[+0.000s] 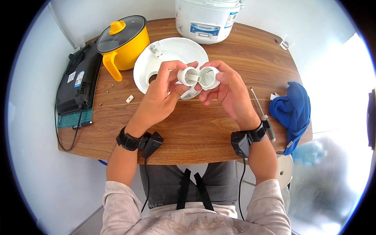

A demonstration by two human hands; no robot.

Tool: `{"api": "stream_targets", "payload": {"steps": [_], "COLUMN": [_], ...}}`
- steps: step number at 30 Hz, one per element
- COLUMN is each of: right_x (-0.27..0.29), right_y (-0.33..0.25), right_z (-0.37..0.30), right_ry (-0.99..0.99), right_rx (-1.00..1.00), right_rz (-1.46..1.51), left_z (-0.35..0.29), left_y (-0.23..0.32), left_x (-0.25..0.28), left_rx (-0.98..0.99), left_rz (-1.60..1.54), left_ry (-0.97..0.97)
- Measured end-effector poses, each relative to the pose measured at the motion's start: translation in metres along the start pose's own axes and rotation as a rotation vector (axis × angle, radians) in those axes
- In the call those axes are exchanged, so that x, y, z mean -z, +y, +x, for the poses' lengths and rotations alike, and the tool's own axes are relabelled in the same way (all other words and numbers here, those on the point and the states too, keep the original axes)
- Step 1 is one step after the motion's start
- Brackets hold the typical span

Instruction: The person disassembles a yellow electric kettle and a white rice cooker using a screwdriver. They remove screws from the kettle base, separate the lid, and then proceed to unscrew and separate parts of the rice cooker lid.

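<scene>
Over a white round plastic part (179, 49), both my hands hold small white cup-shaped plastic pieces side by side. My left hand (163, 87) is closed on the left cup (188, 76), from which a pale flat tab reaches toward the other. In my right hand (231, 88) the right cup (208, 78) is gripped, its open mouth facing up. The two cups touch or nearly touch; whether they are joined by the tab I cannot tell. The round part below has a dark hole near its left side and a small fitting on its upper rim.
A yellow pot (129, 47) with a dark lid stands back left, beside a black appliance (80, 80) on a green mat (74, 119). A white rice cooker (207, 17) is at the back. Rightward lie a screwdriver (263, 115) and blue cloth (291, 107). Left hold a small white block (130, 99) and screws.
</scene>
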State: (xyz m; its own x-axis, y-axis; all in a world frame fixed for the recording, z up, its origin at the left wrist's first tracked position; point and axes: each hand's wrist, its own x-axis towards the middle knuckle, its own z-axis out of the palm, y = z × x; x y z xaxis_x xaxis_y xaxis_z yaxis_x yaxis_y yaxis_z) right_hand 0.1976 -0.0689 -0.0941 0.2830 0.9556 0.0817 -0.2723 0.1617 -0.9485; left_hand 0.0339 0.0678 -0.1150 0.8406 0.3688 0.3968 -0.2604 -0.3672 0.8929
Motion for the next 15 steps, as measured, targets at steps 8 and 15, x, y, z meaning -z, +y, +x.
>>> {"api": "stream_targets", "payload": {"steps": [8, 15], "right_x": [0.005, 0.0], "right_y": [-0.001, -0.005], "right_z": [-0.002, -0.003], "right_ry": [-0.05, -0.064], "right_rx": [0.002, -0.002], "right_rz": [0.034, 0.0], "left_z": [0.001, -0.001], "left_y": [0.003, 0.016], "left_x": [0.001, 0.0], "left_rx": [-0.014, 0.037], "left_rz": [0.072, 0.263], "left_ry": [0.014, 0.066]}}
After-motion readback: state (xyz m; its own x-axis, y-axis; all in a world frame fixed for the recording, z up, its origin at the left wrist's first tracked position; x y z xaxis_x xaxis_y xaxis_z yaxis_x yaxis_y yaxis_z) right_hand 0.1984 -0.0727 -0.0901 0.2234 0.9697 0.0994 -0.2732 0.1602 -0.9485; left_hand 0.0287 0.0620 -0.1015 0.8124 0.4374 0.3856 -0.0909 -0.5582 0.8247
